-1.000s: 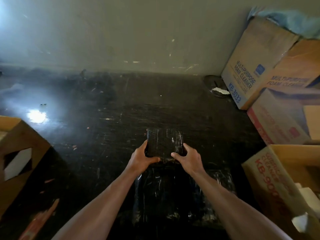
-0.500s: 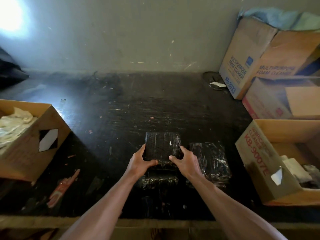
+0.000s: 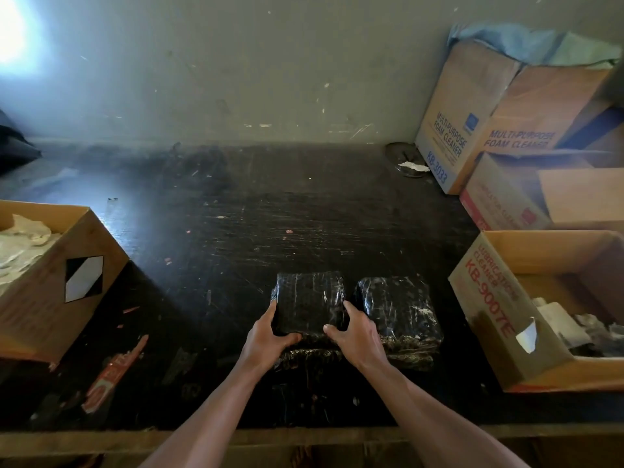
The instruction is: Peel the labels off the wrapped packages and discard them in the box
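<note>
A black package wrapped in shiny plastic film (image 3: 309, 300) lies on top of another wrapped package (image 3: 304, 354) near the front of the dark table. My left hand (image 3: 266, 336) grips its near left corner and my right hand (image 3: 353, 331) grips its near right corner. A second stack of black wrapped packages (image 3: 400, 309) sits just to the right, touching nothing I hold. I see no label on the top faces. An open cardboard box (image 3: 479, 298) at the right holds crumpled scraps.
Another open box (image 3: 67, 275) with pale paper stands at the left. Closed foam-cleaner cartons (image 3: 466, 130) are stacked at the back right against the wall. A red torn label scrap (image 3: 111, 376) lies on the table (image 3: 236, 214) front left. The wooden table edge runs along the bottom.
The view has tilted down and back, showing both side boxes and the table edge. Both hands keep hold of the top package, which stays over the lower one.
</note>
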A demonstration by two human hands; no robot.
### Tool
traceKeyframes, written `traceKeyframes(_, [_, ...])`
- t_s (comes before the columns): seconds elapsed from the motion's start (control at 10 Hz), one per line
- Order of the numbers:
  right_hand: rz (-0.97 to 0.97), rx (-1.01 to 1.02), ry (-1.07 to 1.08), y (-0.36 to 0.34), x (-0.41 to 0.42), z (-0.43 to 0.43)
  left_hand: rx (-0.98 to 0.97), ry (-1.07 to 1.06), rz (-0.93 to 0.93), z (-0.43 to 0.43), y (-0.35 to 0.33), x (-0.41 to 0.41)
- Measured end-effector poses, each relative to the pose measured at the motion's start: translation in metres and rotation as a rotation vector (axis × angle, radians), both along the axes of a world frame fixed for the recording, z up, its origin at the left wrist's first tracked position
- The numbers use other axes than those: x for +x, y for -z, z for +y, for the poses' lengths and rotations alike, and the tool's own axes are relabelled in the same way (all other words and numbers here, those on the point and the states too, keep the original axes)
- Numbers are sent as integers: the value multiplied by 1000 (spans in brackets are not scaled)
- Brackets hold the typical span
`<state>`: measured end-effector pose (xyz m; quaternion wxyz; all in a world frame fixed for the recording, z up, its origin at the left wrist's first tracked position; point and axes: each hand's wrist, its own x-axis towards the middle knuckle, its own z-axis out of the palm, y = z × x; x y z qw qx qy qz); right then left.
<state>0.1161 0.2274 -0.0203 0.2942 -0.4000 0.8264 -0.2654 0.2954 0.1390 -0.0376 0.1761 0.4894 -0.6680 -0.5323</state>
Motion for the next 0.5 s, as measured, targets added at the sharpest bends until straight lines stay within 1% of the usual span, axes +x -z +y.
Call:
traceKeyframes(0.1, [3,6,9,0,1,1,12,-11,-26,2,-3,-1])
traceKeyframes(0.3, [-7,-28,23,-4,3,7,-66,-40,-75,10,-20,-6])
traceKeyframes(0.4, [-19,-77,20,-5,5,17,-101,-71,-84,21,-32,-8])
traceKeyframes(0.5, [-31,-147,43,-3,8,34,-174,-115,-49,37,-40,-8])
